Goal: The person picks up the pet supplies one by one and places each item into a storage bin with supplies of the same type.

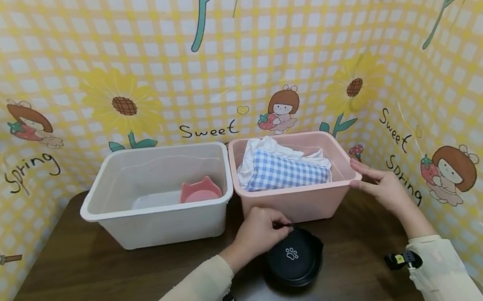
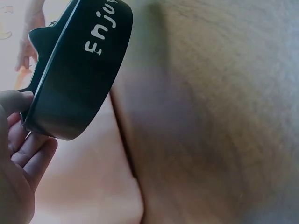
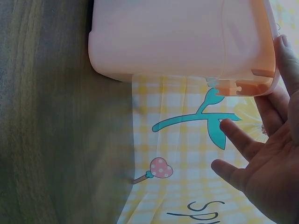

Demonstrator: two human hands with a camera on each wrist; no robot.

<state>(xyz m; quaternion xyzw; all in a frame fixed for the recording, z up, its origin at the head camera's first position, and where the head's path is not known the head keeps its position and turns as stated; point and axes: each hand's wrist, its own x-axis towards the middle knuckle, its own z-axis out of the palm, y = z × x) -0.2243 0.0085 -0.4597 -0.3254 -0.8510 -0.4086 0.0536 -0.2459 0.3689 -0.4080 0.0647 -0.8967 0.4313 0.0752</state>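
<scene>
My left hand (image 1: 260, 233) pinches the rim of a black cat-eared pet bowl (image 1: 293, 262) in front of the pink bin. A white paw print marks the bowl's round face, and white lettering runs along its side in the left wrist view. At the right front corner of the pink bin (image 1: 287, 206), my right hand (image 1: 383, 189) grips the rim between thumb and finger. Its other fingers are spread below the rim in the right wrist view. Inside that bin lies a blue-and-white checked cloth item (image 1: 288, 167) with a white ruffled edge.
A white bin (image 1: 164, 227) stands left of the pink one, close beside it. In it sits a pink cat-eared bowl (image 1: 200, 190). Both bins rest on a dark wooden table (image 1: 81, 299). Yellow checked fabric (image 1: 296, 17) hangs behind and along both sides.
</scene>
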